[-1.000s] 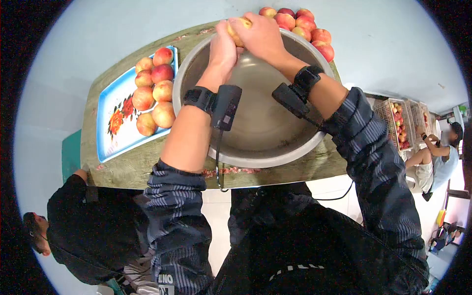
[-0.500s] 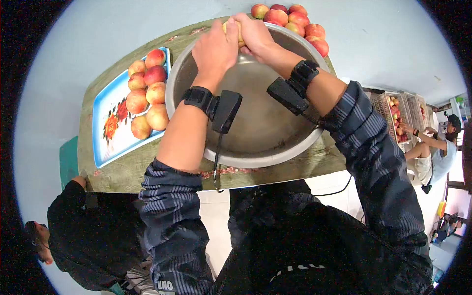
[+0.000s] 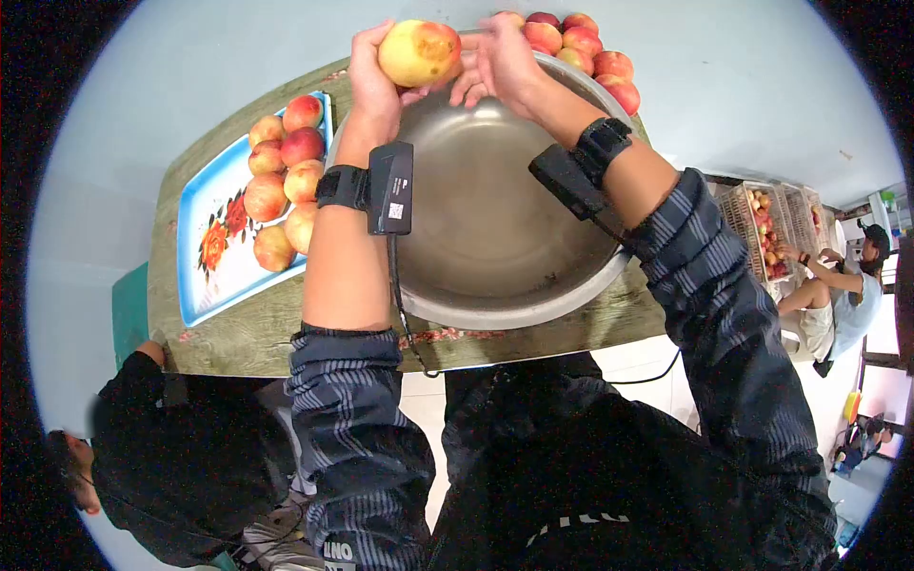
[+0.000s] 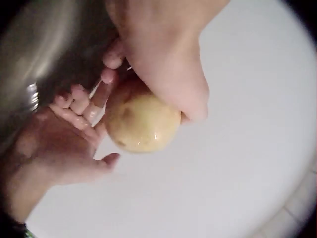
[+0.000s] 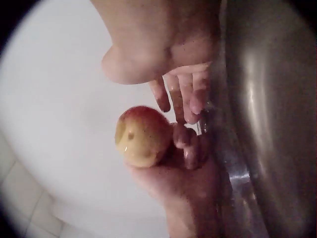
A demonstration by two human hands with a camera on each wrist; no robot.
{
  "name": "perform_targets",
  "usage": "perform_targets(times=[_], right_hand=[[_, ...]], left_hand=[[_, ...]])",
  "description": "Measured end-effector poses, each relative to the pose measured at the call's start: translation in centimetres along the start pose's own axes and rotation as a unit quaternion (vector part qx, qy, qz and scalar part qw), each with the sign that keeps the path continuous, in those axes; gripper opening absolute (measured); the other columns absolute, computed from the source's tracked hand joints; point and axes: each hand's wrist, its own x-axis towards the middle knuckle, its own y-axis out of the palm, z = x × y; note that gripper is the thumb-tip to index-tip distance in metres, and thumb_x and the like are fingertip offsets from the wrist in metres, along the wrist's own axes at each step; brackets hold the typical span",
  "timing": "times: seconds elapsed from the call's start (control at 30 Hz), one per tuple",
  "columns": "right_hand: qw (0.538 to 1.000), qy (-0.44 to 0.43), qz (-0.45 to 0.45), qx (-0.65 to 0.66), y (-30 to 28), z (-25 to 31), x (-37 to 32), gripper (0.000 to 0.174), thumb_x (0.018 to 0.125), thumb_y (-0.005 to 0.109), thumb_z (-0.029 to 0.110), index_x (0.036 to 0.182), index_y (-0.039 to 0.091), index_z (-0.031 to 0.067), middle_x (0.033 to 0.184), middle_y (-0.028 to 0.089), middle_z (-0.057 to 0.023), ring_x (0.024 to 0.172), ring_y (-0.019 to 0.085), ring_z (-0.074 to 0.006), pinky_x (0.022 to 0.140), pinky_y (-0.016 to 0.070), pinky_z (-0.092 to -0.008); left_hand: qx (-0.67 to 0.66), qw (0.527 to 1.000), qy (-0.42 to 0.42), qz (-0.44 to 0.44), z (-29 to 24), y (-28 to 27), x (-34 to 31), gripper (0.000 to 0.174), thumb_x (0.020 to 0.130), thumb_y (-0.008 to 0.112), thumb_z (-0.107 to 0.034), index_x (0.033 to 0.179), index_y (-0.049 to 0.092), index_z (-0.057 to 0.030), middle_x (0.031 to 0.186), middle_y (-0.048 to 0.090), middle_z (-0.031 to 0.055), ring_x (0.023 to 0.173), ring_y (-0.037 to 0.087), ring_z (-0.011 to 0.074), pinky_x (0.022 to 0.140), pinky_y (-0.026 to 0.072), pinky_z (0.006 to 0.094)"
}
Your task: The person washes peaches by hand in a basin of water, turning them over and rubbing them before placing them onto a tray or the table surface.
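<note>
A yellow peach (image 3: pixel 417 53) with a red blush and brown spots rests in my left hand (image 3: pixel 374 90), above the far rim of a metal basin (image 3: pixel 609 271). Thumb and fingers curl round the fruit; in the right wrist view the palm lies under the peach (image 5: pixel 143 136). My right hand (image 3: pixel 507 65) is just right of it, its fingers loosely spread and holding nothing. Both hands look wet in the wrist views. The left wrist view shows the peach (image 4: pixel 143 121) with the right fingertips close beside it.
Left of the basin, a flowered tray (image 3: pixel 202 276) carries several peaches (image 3: pixel 303 145). More peaches (image 3: pixel 582 40) are piled behind the basin at the right, by the wall. One person (image 3: pixel 181 457) is at the lower left; another (image 3: pixel 852 300) sits near fruit crates (image 3: pixel 738 214) at the right.
Earlier both hands were clasped round the peach over the basin's far side. Now the right hand has come off it, and the left hand has shifted left with the peach, showing its blotched side.
</note>
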Motion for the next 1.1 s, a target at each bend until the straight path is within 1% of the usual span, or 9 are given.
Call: perform_targets(times=[0.07,0.17,0.27,0.57,0.7,0.83,0.93,1.03,1.1], right_hand=[[0.997,0.077,0.024,-0.003,1.4,0.5,-0.6,0.036,0.091,0.051,0.028,0.099,0.069,-0.0029,0.076,0.069,-0.0144,0.058,0.067,-0.0219,0.051,0.0543,-0.0347],[0.907,0.139,0.095,-0.386,2.5,-1.5,-0.8,0.046,0.096,0.041,0.038,0.113,0.059,0.0002,0.09,0.069,-0.0164,0.063,0.067,-0.0255,0.055,0.0567,-0.0374],[0.842,0.182,0.182,-0.474,2.3,-2.7,-0.4,0.041,0.093,0.047,0.031,0.115,0.059,-0.0014,0.09,0.069,-0.0149,0.069,0.069,-0.0266,0.06,0.0577,-0.0401],[0.849,0.144,0.122,-0.493,3.0,-0.6,-1.8,0.036,0.072,0.049,0.003,0.106,0.061,-0.0047,0.087,0.068,-0.0165,0.072,0.07,-0.027,0.062,0.0576,-0.0392],[0.839,0.138,0.133,-0.509,3.0,-0.7,-1.4,0.031,0.076,0.051,0.007,0.102,0.062,-0.003,0.083,0.066,-0.017,0.069,0.069,-0.0262,0.059,0.0559,-0.0385],[0.807,0.107,0.164,-0.557,2.5,-1.6,-1.1,0.028,0.081,0.052,0.016,0.1,0.064,-0.0003,0.08,0.065,-0.0165,0.066,0.067,-0.0263,0.056,0.0537,-0.0387],[0.789,0.081,0.159,-0.587,3.1,-2.0,-0.4,0.028,0.085,0.051,0.021,0.099,0.064,0.0003,0.078,0.064,-0.0158,0.063,0.065,-0.0267,0.056,0.0529,-0.0395],[0.81,0.055,0.147,-0.565,2.5,-3.5,0.2,0.03,0.087,0.051,0.025,0.096,0.064,-0.0012,0.077,0.065,-0.0162,0.058,0.063,-0.0275,0.056,0.0521,-0.0413],[0.829,0.07,0.146,-0.536,2.9,-2.8,-0.8,0.031,0.086,0.051,0.025,0.093,0.064,-0.0022,0.078,0.065,-0.017,0.058,0.063,-0.0283,0.057,0.0517,-0.0428]], left_hand=[[-0.034,0.999,-0.023,0.007,-0.1,0.3,-0.3,0.047,0.093,0.039,-0.05,0.089,0.062,-0.0098,0.068,0.06,0.0025,0.048,0.05,0.0144,0.035,0.0291,0.0244],[-0.055,0.997,-0.039,0.045,0.5,-0.3,0.0,0.045,0.092,0.042,-0.05,0.087,0.062,-0.0097,0.067,0.06,0.0028,0.046,0.05,0.0148,0.034,0.029,0.0248],[-0.033,0.995,-0.048,0.076,0.8,-0.5,0.0,0.045,0.092,0.043,-0.05,0.086,0.061,-0.0096,0.067,0.061,0.0031,0.046,0.051,0.0149,0.034,0.0293,0.0251],[-0.014,0.994,-0.056,0.095,1.0,-0.6,0.2,0.043,0.088,0.047,-0.049,0.083,0.061,-0.0094,0.065,0.06,0.0054,0.045,0.051,0.0159,0.034,0.0288,0.0248],[0.021,0.996,-0.048,0.068,0.9,-0.3,-0.1,0.047,0.09,0.046,-0.053,0.083,0.061,-0.0093,0.067,0.061,0.006,0.047,0.053,0.015,0.038,0.0343,0.0228],[0.1,0.992,-0.003,-0.071,0.4,0.2,0.0,0.054,0.093,0.046,-0.056,0.092,0.064,-0.0053,0.074,0.065,0.0063,0.054,0.058,0.0147,0.047,0.0424,0.0245],[0.219,0.961,0.05,-0.163,-2.2,-1.7,1.7,0.057,0.094,0.048,-0.059,0.098,0.066,-0.0051,0.082,0.068,0.0089,0.063,0.063,0.015,0.054,0.0483,0.0284],[0.361,0.909,0.099,-0.184,-5.6,-5.7,1.4,0.066,0.092,0.053,-0.059,0.105,0.067,0.005,0.088,0.07,0.0163,0.063,0.065,0.0162,0.058,0.0501,0.0303],[0.536,0.789,0.195,-0.229,-6.7,-12.3,2.3,0.07,0.091,0.055,-0.06,0.116,0.065,0.0048,0.094,0.07,0.0181,0.066,0.065,0.0163,0.061,0.0506,0.0304]])
